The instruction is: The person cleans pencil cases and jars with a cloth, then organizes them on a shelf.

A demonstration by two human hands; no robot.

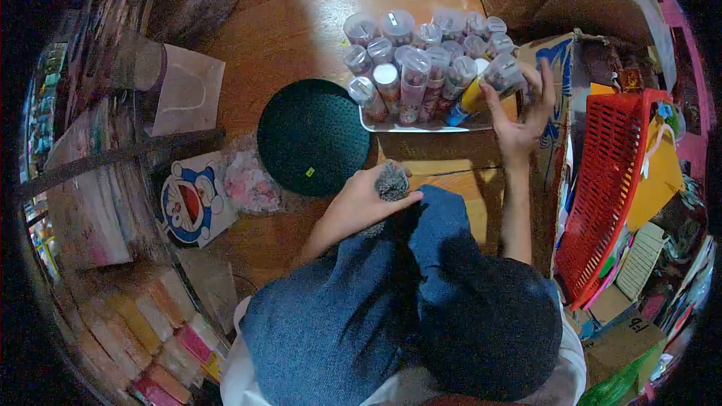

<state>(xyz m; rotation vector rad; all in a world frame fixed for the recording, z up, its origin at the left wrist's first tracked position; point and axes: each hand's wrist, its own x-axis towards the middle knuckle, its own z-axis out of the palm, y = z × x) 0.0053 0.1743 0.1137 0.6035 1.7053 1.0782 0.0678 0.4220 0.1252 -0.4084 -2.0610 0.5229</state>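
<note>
Head view: capped tubes on a white tray, two hands, grey cloth.
Tubes (414, 79), clear-topped for the most part, one with a white cap (386, 74), standing close together on the tray (429, 130) ahead of the knees. Right hand (521, 122): at the tray's right side, partly open, thumb and fingers about the clear top of a tilted tube (502, 71); firmness of grip cannot be told. Yellow-and-blue piece (470, 99): just below that top; whether part of the same tube, cannot tell. Left hand (359, 201): closed round the cloth (392, 182), above the denim-clad knees (338, 316). Dark green disc (312, 135): left of the tray, near the left hand. Red basket (602, 195): far right, tilted.
</note>
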